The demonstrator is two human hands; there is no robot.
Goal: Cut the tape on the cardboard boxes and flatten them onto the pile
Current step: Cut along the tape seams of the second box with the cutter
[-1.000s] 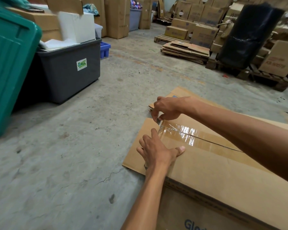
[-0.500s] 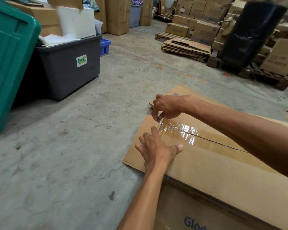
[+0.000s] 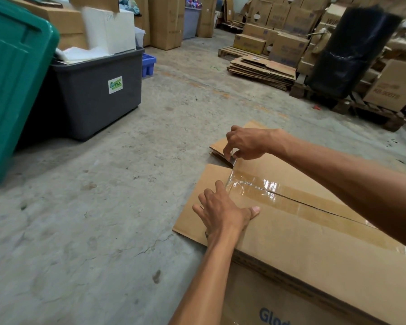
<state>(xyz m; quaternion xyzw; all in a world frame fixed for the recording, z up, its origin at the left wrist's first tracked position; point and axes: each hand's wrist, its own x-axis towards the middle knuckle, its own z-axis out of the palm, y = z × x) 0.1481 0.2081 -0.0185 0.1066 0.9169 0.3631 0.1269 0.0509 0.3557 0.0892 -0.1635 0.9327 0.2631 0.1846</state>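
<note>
Over on the left there's a green bin (image 3: 14, 85), then a grey tote (image 3: 96, 95) stuffed with white foam, and bare concrete floor (image 3: 92, 219) running up to the job itself. Left hand (image 3: 223, 212) is down flat on the near flap of the cardboard box (image 3: 302, 242), fingers spread, thumb out along the panel, pinning it just beside the end of the tape (image 3: 263, 186). The box lies on the floor on top of another flattened sheet, with a printed carton under its near edge. Moving right, the right hand (image 3: 246, 143) is curled at the far corner, fingertips pinching something small and dark at the box edge, a blade I'd guess, though it's too small to be sure. The clear tape looks slick and crinkled, already split along the seam. I reckon this board is light and stiff but will crease at the folds, so grip it by the flap edges, not the glossy tape. Far right, the flattened pile (image 3: 263, 71) waits by a black wrapped pallet (image 3: 352, 48)
</note>
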